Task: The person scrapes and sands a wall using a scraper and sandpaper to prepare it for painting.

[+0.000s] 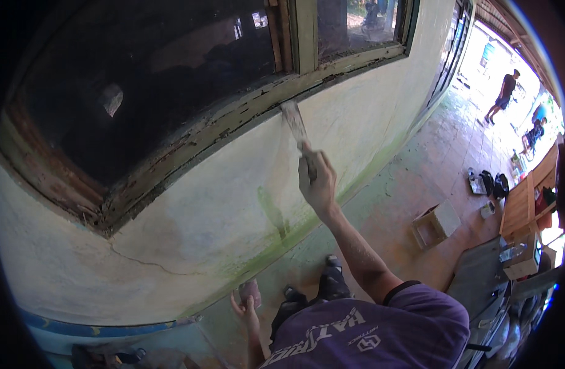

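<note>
My right hand [319, 184] is closed round the handle of a scraper [294, 122]. The scraper's flat, smeared blade points up, and its tip meets the wall just under the worn wooden window frame [233, 114]. Low down near my legs, my left hand [248, 309] grips a flat pinkish-brown piece that looks like folded sandpaper [250, 293]. The pale plastered wall [214, 221] has green stains along its foot and a thin crack below the frame's corner. Dark glass [165, 80] fills the window, with a jagged pale spot at its left.
On the tiled floor to my right is an open cardboard box [435, 226]. Beyond it lie dark bags [493, 184] and a small tin [488, 210]. Boards and boxes [521, 258] crowd the right edge. Two people [507, 92] are far off outside. A blue ledge [110, 331] runs at lower left.
</note>
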The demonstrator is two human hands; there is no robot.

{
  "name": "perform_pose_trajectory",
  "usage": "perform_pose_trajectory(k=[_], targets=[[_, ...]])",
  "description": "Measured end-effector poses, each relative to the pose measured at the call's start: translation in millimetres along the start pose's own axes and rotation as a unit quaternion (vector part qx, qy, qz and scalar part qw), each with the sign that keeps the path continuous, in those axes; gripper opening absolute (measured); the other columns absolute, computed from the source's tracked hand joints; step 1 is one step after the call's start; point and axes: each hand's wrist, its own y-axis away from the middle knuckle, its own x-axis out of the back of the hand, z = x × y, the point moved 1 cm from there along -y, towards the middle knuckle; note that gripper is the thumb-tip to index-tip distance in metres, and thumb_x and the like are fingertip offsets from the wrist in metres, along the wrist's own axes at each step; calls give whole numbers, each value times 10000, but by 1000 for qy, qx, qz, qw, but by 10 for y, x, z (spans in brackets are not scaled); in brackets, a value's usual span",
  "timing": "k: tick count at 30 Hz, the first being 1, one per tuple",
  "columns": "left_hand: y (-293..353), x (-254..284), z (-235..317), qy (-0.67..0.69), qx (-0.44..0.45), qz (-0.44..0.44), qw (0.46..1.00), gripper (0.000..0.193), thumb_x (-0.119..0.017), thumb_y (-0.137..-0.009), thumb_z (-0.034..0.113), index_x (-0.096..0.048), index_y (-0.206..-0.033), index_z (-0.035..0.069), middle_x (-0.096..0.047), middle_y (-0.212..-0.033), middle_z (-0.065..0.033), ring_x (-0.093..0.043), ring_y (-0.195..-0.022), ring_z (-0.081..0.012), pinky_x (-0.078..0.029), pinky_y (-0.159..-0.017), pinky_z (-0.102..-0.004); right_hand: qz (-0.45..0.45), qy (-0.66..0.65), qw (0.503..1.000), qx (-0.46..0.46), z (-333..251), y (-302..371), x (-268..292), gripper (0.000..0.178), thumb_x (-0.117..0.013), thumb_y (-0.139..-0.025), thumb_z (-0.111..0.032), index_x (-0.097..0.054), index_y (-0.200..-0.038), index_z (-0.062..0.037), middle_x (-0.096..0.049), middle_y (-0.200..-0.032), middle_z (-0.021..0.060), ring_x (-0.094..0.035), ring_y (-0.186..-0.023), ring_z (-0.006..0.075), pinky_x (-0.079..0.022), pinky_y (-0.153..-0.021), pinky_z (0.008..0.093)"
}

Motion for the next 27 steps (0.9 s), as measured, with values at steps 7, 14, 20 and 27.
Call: perform_pose_trajectory(k=[7,14,20,27], targets=[[-326,-322,-135,199,52,-46,977,468,-674,-874,84,-489,-1301,33,-598,-1163,-105,-588,-1060,-209,-468,-916,-375,-10,-19,1000,1,181,235,-88,305,-609,-891,-9,-637,-1195,-17,-588,-791,108,-513,-526,141,-426,-512,279],[-357,-811,101,306,122,-20,944,432,-615,-870,31,-490,-1283,59,-562,-1213,-91,-565,-1131,-231,-457,-962,-396,-41,-24,999,-20,459,220,108,347,-636,-884,-34,-626,-1230,-58,-612,-830,105,-553,-519,157,-456,-508,301],[-561,-1043,183,338,-35,102,935,477,-550,-894,33,-422,-1352,64,-491,-1287,-109,-496,-1200,-240,-403,-1031,-401,-60,-35,998,-12,347,-145,359,302,-612,-887,21,-626,-1188,0,-566,-774,93,-443,-490,103,-372,-474,249],[-703,-1472,725,76,-235,185,951,383,-516,-1004,139,-426,-1321,-57,-517,-1284,-152,-513,-1179,-223,-396,-1022,-365,-79,-7,997,3,761,-22,401,435,-657,-863,-39,-617,-1288,-122,-617,-830,75,-559,-520,169,-455,-480,310]])
